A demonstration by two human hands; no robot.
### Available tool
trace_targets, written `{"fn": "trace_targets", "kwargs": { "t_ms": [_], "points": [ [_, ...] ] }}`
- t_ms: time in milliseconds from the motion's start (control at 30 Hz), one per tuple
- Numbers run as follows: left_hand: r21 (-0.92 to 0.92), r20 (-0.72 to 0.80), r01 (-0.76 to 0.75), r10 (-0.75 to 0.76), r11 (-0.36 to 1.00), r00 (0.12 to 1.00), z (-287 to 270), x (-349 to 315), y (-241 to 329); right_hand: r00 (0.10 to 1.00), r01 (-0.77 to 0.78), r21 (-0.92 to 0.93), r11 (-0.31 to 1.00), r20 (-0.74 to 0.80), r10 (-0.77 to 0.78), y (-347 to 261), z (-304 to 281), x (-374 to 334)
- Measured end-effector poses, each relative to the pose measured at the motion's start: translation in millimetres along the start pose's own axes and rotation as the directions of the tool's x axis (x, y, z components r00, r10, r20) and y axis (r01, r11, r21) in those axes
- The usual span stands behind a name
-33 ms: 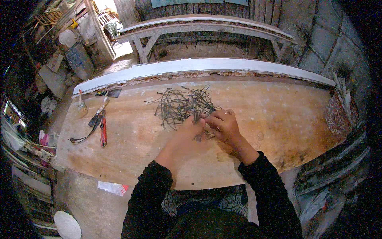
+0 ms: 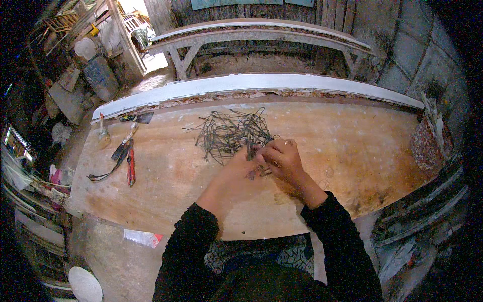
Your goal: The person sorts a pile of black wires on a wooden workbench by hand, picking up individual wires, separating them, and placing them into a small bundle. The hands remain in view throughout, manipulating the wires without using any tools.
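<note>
A person is sitting at a wooden table (image 2: pixel 352 146), and both hands are meeting at the near edge of a tangled heap of thin dark wires (image 2: pixel 229 133) lying near the middle of it. The left hand (image 2: pixel 236 173) is reaching in from just below the heap, its fingers hidden behind the right hand, so I cannot tell whether they are pinched together. The right hand (image 2: pixel 282 158) is lying just to the right of the heap's near edge, its fingers curling inward and closing on a few wire strands (image 2: pixel 254 173) that are sticking out beneath the knuckles, touching both hands. Black sleeves are covering both forearms.

Well to the left of the heap, a pair of red-handled pliers (image 2: pixel 131 163) is resting on the table, with a dark curved tool (image 2: pixel 113 161) lying just beside it. Farther left, near the table's corner, a small pointed tool (image 2: pixel 103 135) is lying. Beyond the heap, a long white plank (image 2: pixel 261 83) is running along the table's far edge. Past the table's right end, a patterned cloth (image 2: pixel 427 146) is hanging.
</note>
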State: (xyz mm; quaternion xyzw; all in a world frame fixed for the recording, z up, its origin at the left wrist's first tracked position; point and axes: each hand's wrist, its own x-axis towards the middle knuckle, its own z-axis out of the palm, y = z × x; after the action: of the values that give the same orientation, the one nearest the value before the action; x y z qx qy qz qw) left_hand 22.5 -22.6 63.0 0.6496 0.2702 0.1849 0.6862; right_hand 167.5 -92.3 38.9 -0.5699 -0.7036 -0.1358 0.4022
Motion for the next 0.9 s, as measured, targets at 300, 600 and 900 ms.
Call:
{"fn": "trace_targets", "kwargs": {
  "t_ms": [300,600,900],
  "points": [
    [-0.343,0.178,0.038,0.025,0.939,0.984,-7.9,22.9,-35.2,0.982,-0.144,0.077,0.987,-0.108,0.152,1.3,2.1,3.4],
    [-0.156,-0.026,-0.022,0.018,0.988,0.999,-13.2,27.9,-27.1,0.903,-0.422,0.235,0.876,0.020,0.430,19.7,7.4,2.0],
    [-0.514,-0.172,-0.164,0.086,0.842,0.981,-21.7,39.9,-38.9,0.739,-0.528,-0.212,0.822,0.361,0.568,38.0,-2.3,-3.5]
  ]
}}
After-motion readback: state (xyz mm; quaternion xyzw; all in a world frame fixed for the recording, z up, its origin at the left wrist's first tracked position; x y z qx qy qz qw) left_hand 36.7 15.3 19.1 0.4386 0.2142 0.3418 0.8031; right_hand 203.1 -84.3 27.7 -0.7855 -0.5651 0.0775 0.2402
